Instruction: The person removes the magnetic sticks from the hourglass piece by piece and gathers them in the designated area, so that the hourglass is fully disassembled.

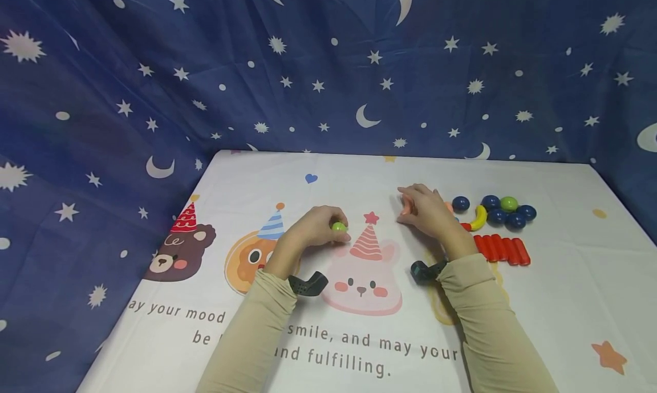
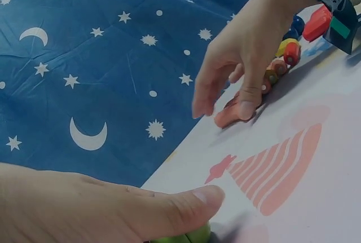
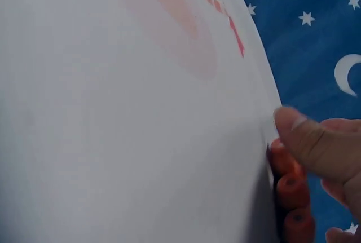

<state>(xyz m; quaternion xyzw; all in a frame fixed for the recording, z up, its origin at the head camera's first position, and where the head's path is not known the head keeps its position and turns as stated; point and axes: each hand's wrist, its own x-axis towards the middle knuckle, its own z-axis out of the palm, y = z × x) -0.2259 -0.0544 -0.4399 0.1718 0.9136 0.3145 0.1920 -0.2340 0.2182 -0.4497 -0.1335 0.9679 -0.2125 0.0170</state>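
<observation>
In the head view my left hand [image 1: 318, 225] curls its thumb and fingers round a small green ball [image 1: 339, 227] on the tablecloth. The left wrist view shows that thumb laid over the green ball, which the frame's bottom edge cuts. My right hand [image 1: 428, 210] is over a salmon-orange stubby piece [image 1: 406, 204], its thumb and fingers spread on either side. In the left wrist view the thumb tip touches or nearly touches this piece, and the other fingers stand apart from it. A row of similar orange pieces [image 3: 293, 191] with small end holes runs beneath the right hand.
Right of the right hand lie several dark blue balls [image 1: 491, 202], another green ball [image 1: 509, 204], a yellow toy banana [image 1: 479, 218] and a row of red sticks [image 1: 500, 250]. A printed white tablecloth [image 1: 564, 302] covers the table; a starry blue curtain [image 1: 318, 56] hangs behind.
</observation>
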